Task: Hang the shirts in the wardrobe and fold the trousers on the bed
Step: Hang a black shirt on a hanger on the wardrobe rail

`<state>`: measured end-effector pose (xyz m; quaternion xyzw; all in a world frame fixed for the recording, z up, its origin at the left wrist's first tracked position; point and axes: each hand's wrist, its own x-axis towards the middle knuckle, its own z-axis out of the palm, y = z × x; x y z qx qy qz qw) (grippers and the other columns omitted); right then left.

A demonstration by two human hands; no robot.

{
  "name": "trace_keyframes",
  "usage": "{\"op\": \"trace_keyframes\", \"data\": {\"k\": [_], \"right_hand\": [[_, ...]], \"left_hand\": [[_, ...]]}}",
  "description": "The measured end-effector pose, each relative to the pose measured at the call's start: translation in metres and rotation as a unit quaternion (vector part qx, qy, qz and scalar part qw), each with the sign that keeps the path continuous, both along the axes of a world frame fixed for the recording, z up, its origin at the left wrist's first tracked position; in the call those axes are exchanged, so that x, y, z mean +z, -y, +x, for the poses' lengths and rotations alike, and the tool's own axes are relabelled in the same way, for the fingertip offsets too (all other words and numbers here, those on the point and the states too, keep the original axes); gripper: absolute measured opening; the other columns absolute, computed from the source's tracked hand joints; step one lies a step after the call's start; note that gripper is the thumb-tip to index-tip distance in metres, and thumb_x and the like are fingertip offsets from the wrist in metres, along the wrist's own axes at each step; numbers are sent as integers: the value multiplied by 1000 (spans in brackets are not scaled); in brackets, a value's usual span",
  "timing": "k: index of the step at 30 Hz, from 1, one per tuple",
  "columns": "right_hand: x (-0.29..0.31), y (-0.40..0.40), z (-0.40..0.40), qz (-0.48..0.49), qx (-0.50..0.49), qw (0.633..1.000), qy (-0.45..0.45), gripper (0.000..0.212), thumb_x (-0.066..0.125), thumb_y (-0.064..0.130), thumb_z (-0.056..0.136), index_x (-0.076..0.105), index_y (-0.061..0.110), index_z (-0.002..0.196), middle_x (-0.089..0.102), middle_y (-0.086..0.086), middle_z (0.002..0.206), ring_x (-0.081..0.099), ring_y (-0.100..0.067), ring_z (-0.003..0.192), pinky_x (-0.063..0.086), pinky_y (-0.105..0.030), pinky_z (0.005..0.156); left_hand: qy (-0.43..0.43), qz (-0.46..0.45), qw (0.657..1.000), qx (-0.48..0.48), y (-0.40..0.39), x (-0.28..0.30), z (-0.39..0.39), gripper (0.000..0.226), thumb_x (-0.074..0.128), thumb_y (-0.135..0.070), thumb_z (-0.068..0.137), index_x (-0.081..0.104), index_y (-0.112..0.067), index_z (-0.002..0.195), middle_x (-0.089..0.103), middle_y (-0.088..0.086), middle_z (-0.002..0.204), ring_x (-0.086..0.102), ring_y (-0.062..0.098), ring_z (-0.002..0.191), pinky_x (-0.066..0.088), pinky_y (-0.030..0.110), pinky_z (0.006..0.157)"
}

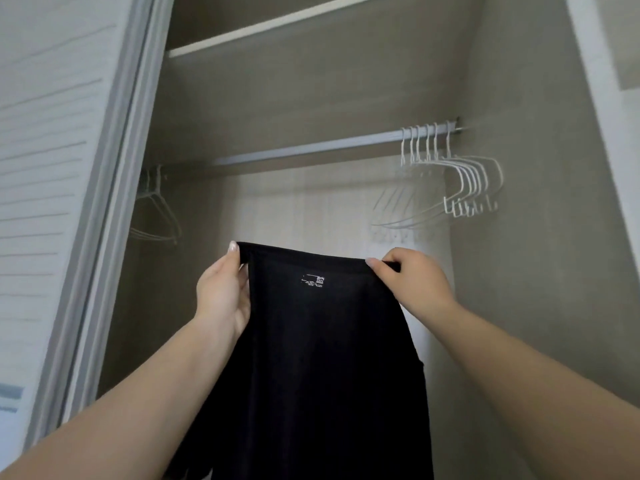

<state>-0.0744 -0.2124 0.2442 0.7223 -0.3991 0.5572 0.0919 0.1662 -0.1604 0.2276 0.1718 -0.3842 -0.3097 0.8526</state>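
a black garment (pixel 322 341) hangs in the lower middle of the frame, held up by its top edge in front of the open wardrobe (pixel 311 98), with a small white printed label just under that edge (it reads as a shirt seen from inside the neck, though the cut is not clear from here). the left hand (pixel 221 296) grips the left end of the top edge, thumb up along the corner and fingers curled behind the cloth; the right hand (pixel 412 278) pinches the right end, thumb on the near side and fingers folded over the hem. the fabric looks thin, soft and light, draping straight down with no stiffness, so it will likely sag and slide wherever it is not supported; the seamed top edge near the shoulders seems the best place to hold it, and a hanger would need to go in through that opening. above and behind the garment, across the middle of the frame, runs the grey rail (pixel 311 148), well apart from both hands. a bunch of white hangers (pixel 460 174) crowds the rail's right end, and a few more hangers (pixel 156 209) sit half in shadow at the left end. a shelf (pixel 277 26) crosses the upper part, and a slatted sliding door (pixel 45 168) fills the left side.
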Motion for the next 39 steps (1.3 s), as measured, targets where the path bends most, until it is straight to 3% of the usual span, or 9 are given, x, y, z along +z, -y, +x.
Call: {"op": "trace_keyframes", "data": {"k": [7,13,16,20,22,24,31,35,39], "right_hand": [[28,39,-8,-28,-59,997,-29,34,49,53,90,49,27,68,59,9,74,57,-15,74,39,-29,58],[62,53,-15,-72,-180,971,-140,37,46,47,94,52,21,120,51,-2,119,56,-26,102,45,-34,79],[93,52,-21,-142,-284,922,-222,38,48,35,95,50,14,125,47,-8,124,46,-28,116,40,-36,89],[129,48,-26,-172,-483,786,-346,41,42,21,95,46,10,134,36,-17,142,25,-34,137,19,-50,112],[143,44,-33,-146,-536,757,-345,46,36,20,97,38,8,141,26,-18,150,16,-34,142,13,-54,114],[152,43,-42,-121,-571,743,-328,44,35,19,97,39,11,140,33,-17,144,28,-33,135,23,-49,108],[159,53,-51,-146,-582,738,-309,39,53,14,87,50,14,126,52,-9,123,49,-27,113,34,-36,87],[163,61,-47,-139,-577,747,-301,35,54,11,87,53,15,122,57,-7,120,54,-26,109,34,-33,78],[163,68,-42,-58,-523,820,-225,37,48,2,87,60,15,120,62,-7,119,59,-27,107,37,-30,68]], "left_hand": [[4,-37,999,6,49,23,-9,19,57,-26,95,64,-9,89,73,0,71,71,11,67,58,26,59],[-5,-27,1000,-6,90,40,-17,21,57,-27,96,63,-8,89,73,4,76,69,14,64,59,27,60],[9,-21,1000,-19,112,49,-24,21,56,-29,96,66,-12,89,72,-2,64,67,8,54,54,20,50],[10,-21,999,-26,138,56,-30,19,58,-30,94,69,-15,88,73,-7,69,68,2,58,49,14,45],[24,-19,999,-16,148,58,-29,21,58,-33,94,70,-17,89,73,-10,71,68,-1,60,47,10,45],[37,-17,999,-16,159,60,-27,22,57,-34,94,70,-18,89,73,-13,70,67,-3,61,46,8,45],[75,2,997,-6,185,67,-10,26,59,-42,91,70,-18,92,71,2,99,66,19,89,49,34,88],[77,0,997,-13,192,68,0,28,61,-42,90,71,-18,100,71,1,98,65,18,86,49,31,78],[62,3,998,-31,200,67,8,25,61,-39,91,70,-17,98,68,-3,92,61,8,82,48,26,78]]}}
